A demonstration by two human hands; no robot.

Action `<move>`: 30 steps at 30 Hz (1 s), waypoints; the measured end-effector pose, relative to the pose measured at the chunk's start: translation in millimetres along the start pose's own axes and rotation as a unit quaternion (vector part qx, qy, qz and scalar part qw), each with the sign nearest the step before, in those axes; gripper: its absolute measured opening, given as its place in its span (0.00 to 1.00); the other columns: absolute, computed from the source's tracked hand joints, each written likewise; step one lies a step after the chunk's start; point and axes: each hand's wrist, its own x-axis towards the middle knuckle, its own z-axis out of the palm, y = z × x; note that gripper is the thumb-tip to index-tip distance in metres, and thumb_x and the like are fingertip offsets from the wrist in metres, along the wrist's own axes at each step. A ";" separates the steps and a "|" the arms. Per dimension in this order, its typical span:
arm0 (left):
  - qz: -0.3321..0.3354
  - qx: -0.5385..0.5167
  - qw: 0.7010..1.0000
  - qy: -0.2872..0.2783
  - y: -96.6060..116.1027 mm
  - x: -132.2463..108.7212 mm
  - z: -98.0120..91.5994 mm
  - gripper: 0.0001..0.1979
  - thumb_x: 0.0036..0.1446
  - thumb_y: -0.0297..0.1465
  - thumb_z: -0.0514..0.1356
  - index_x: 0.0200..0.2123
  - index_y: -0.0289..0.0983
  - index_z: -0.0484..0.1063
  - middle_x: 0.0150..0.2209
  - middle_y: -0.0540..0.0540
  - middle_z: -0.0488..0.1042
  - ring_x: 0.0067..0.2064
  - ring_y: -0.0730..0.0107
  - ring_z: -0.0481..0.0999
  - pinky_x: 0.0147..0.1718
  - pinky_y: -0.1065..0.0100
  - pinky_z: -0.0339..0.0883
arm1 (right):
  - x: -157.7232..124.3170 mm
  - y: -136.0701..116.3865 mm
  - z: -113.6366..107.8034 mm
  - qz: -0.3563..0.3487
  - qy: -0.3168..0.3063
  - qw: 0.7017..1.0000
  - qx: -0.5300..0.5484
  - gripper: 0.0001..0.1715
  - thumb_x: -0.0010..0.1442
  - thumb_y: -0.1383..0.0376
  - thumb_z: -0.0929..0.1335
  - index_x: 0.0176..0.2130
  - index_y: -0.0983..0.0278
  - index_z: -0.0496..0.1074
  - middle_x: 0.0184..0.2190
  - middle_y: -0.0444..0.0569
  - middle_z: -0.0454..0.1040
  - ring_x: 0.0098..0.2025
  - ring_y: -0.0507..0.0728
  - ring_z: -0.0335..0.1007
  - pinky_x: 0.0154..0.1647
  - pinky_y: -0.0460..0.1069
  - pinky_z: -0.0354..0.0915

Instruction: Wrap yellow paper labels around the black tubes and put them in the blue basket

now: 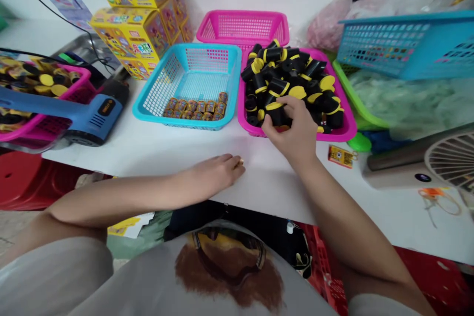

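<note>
Pink basket (333,137) still heaped with black-yellow spools (292,79); blue basket (230,84) holds few wrapped rolls (196,107). Right grip (287,126) curled over spools, hold unclear; left grip (218,170) nearly closed on gold piece (240,162).

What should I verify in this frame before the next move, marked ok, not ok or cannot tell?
1. Right hand on the black-and-yellow pieces: ok.
2. Those pieces heaped inside the pink basket: ok.
3. Right hand's grip on a single piece: cannot tell, fingers cover it.
4. Left hand resting on the white table: ok.
5. Small gold item held firmly at the left fingertips: cannot tell.
6. Gold rolls lined up in the blue basket: ok.
</note>
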 end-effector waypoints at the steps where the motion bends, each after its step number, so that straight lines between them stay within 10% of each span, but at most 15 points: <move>1: -0.005 0.046 0.999 -0.016 5.6 -5.7 13.5 0.15 0.68 0.22 0.58 0.55 0.32 0.75 0.56 0.36 0.81 0.57 0.60 0.81 0.55 0.64 0.75 | -0.8 0.2 1.1 0.005 0.001 1.000 0.004 0.23 0.63 0.59 0.70 0.57 0.58 0.67 0.47 0.51 0.80 0.44 0.63 0.79 0.49 0.59 0.77; 9: 0.089 0.214 0.973 0.012 4.7 -23.8 46.0 0.21 0.70 0.20 0.54 0.64 0.30 0.65 0.58 0.24 0.78 0.61 0.48 0.81 0.57 0.55 0.78 | -2.0 1.2 3.8 -0.008 -0.013 1.000 -0.001 0.23 0.62 0.61 0.72 0.56 0.58 0.67 0.44 0.52 0.80 0.45 0.65 0.80 0.50 0.61 0.77; 19: -0.046 0.074 0.994 -0.065 3.1 -15.1 26.4 0.24 0.70 0.18 0.47 0.66 0.34 0.65 0.67 0.31 0.71 0.67 0.53 0.75 0.56 0.62 0.78 | -4.8 6.9 2.6 -0.024 -0.023 0.998 0.046 0.25 0.63 0.60 0.72 0.57 0.57 0.64 0.47 0.53 0.79 0.42 0.64 0.80 0.44 0.61 0.78; 30: -0.069 -0.167 0.983 0.045 -32.3 3.5 -6.7 0.14 0.64 0.21 0.61 0.49 0.36 0.82 0.35 0.48 0.86 0.36 0.69 0.86 0.37 0.73 0.74 | -13.2 21.7 5.0 -0.140 0.124 0.982 0.027 0.16 0.67 0.55 0.71 0.47 0.52 0.61 0.43 0.48 0.81 0.45 0.62 0.79 0.43 0.64 0.78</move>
